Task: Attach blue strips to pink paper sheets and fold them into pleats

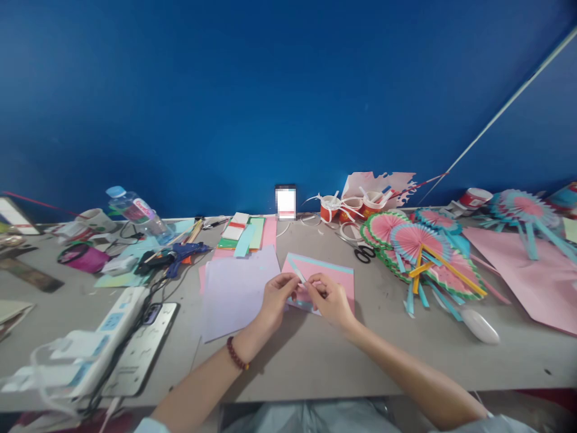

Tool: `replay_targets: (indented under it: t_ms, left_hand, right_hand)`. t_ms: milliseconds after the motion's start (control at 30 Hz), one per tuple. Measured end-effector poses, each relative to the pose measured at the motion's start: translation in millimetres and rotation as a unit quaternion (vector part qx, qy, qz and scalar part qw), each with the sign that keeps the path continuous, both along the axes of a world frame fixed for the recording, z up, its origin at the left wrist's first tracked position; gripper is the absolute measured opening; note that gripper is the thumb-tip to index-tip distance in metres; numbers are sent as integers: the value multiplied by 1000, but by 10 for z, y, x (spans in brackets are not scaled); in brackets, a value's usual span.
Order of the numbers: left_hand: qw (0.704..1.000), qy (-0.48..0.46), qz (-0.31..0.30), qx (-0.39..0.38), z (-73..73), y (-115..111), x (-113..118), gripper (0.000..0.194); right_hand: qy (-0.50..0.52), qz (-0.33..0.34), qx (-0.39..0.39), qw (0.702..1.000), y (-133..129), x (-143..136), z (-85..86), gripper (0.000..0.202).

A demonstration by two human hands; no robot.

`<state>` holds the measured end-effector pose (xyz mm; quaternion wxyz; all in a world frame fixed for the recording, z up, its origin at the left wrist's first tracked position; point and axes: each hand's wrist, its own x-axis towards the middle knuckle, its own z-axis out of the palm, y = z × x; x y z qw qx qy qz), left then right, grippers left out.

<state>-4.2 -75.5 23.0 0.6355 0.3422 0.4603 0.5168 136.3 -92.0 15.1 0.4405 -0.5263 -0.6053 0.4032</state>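
Note:
My left hand (280, 294) and my right hand (328, 296) meet at the middle of the table, both with fingers pinched. Between them is a thin whitish strip (297, 272), its upper end pointing up and left from the fingertips. The fingers of each hand are closed on it, though its lower part is hidden by them. Beneath the hands lies a pink sheet (345, 281) with a light blue band along its top edge. A pale lilac sheet (234, 294) lies beside it, left of my left hand.
Black scissors (365, 254) and colourful paper fans (421, 243) lie to the right. Red cups (330, 207) and a phone (286, 203) stand by the blue wall. On the left are a bottle (139, 213), a glue gun (184, 255), a power strip (112, 337) and another phone (144, 349).

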Motion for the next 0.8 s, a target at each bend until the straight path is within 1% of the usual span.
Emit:
replay_targets:
  t_ms: [267,600,800]
  left_hand:
    - [1000,8,0,-5,16,-14,5,25]
    - [1000,12,2,11,-40,3,-6,24]
    - [999,33,-6,17,-21,-12,10,23]
  right_hand:
    - [7,-2,-6,1000,17,-7,-38,24]
    - [-1,4,9,1000,-17,-17,51,23]
    - [19,6,-1,1000,-3,-15,-3,25]
